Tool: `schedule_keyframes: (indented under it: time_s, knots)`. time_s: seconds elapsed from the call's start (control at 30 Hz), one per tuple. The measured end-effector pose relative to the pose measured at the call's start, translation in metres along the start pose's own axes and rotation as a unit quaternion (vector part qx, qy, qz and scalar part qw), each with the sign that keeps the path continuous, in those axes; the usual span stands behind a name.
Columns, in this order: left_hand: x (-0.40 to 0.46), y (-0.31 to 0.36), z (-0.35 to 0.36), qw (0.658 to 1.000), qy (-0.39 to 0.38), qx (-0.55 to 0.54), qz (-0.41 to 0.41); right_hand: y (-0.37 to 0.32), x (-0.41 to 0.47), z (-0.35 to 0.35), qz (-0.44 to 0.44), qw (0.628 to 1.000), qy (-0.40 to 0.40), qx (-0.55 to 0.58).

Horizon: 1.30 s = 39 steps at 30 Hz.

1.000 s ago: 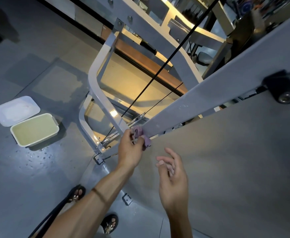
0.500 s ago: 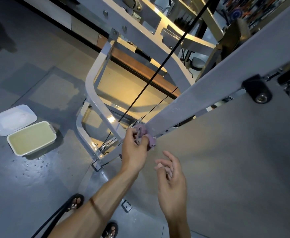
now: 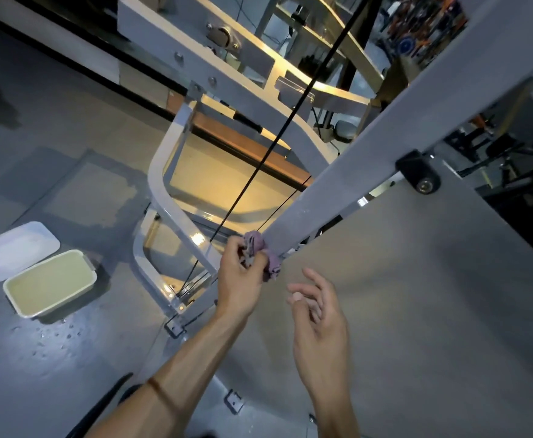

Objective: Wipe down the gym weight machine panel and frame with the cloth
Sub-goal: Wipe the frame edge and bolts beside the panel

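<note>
My left hand (image 3: pixel 240 279) grips a bunched purple cloth (image 3: pixel 260 252) and presses it against the lower end of a slanted grey frame beam (image 3: pixel 363 159) of the weight machine. A broad grey panel (image 3: pixel 417 311) spreads below and to the right of that beam. My right hand (image 3: pixel 319 324) hovers in front of the panel with fingers loosely spread, holding nothing and touching nothing. A black cable (image 3: pixel 278 134) runs down through the frame to the base, just left of the cloth.
On the floor at left stand a white tub of yellowish liquid (image 3: pixel 50 282) and its lid (image 3: pixel 12 251), with water drops nearby. A curved white frame tube (image 3: pixel 164 197) and a black roller (image 3: pixel 420 175) on the beam are close. Other gym equipment fills the top right.
My left hand with the cloth has moved a little up along the beam. The view has shifted slightly. My right hand stays open in about the same place.
</note>
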State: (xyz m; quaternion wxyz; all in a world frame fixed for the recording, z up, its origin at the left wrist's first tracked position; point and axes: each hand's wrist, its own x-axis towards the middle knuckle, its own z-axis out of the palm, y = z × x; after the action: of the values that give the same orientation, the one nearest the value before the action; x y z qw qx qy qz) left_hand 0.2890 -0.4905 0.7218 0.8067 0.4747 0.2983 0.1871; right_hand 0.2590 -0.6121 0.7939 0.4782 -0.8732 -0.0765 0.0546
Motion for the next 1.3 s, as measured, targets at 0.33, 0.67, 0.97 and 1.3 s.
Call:
schedule_keyframes:
  time_s: [0.33,0.67,0.97,1.3]
  knots:
    - [-0.003,0.02,0.003,0.999,-0.024,-0.002,0.027,-0.016,0.003,-0.001,-0.094,0.99,0.049,-0.091]
    - [0.013,0.004,-0.02,0.996,0.05,0.06,-0.032,-0.056,0.008,-0.009,-0.277,0.938,0.128,-0.163]
    - [0.013,0.029,-0.015,0.996,-0.011,0.08,0.047,-0.062,0.009,-0.003,-0.236,0.96,0.106,-0.106]
    - [0.006,0.059,0.0,0.986,-0.046,0.081,0.138,-0.061,0.012,-0.004,-0.245,0.959,0.116,-0.084]
